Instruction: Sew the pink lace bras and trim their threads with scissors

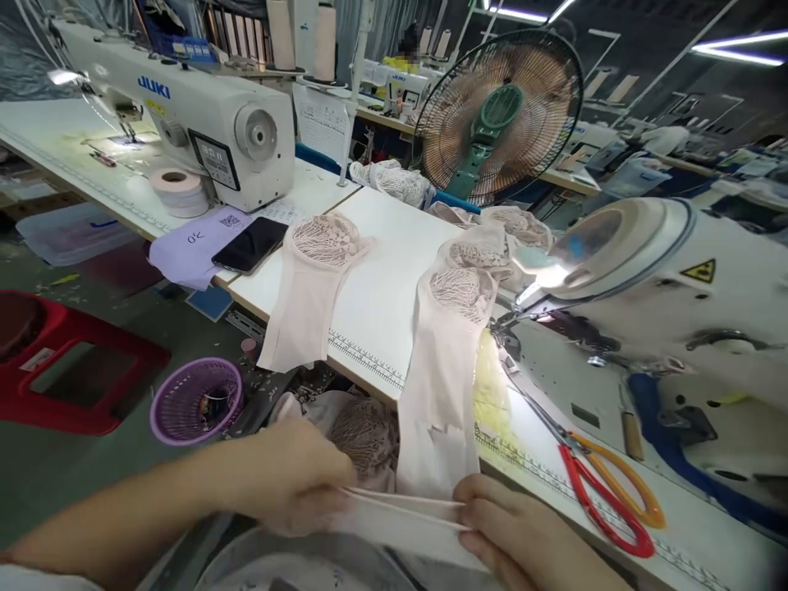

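Note:
Pale pink bra pieces with lace cups lie on the sewing table. One bra piece (452, 328) hangs over the front edge between the machine and my hands, its lower end close to my right hand. In front of it, my left hand (301, 472) and my right hand (517, 525) are both closed on a light fabric strip (400, 513), which runs taut between them. My left fingers are partly hidden and blurred. Another bra piece (313, 287) lies further left. Below the table edge, more lace fabric (366, 435) shows behind my left hand.
Right stands a sewing machine (677, 254) with its lamp lit; orange-and-red-handled scissors (607, 492) lie beside it. A phone (249, 245) rests on purple paper (185, 246). A second machine (178, 107), a fan (498, 115), a purple basket (163, 410) and a red stool (80, 361) stand around.

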